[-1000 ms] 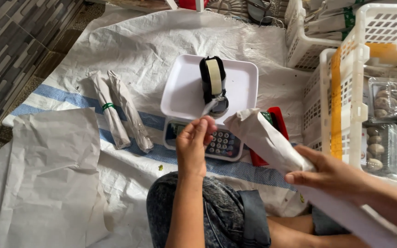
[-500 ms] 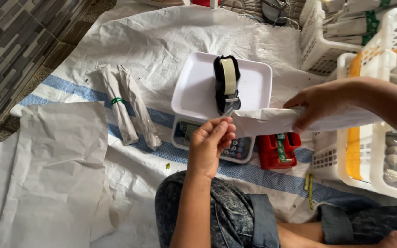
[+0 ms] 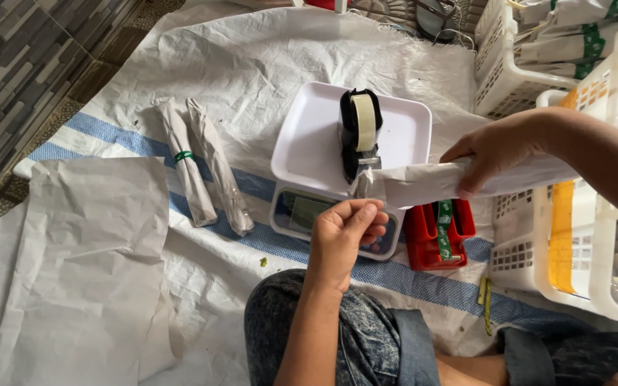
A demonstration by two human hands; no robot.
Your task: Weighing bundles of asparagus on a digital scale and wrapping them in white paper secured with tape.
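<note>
Sheets of crumpled white paper (image 3: 73,264) lie at the far left on the woven white sack mat (image 3: 252,64). Beside them rest two long paper-wrapped rolls (image 3: 202,168), one banded with green tape. Near the centre, a white-trayed digital scale (image 3: 323,143) carries a black tape dispenser with a pale tape roll (image 3: 361,132). The left hand (image 3: 345,239) hovers just below the twisted end of a long paper-wrapped bundle (image 3: 423,182), fingers curled loosely and pinching nothing I can make out. The right hand (image 3: 498,150) grips that bundle, holding it level over the scale's front edge. A red tape dispenser (image 3: 441,232) and white plastic crates (image 3: 531,250) follow.
</note>
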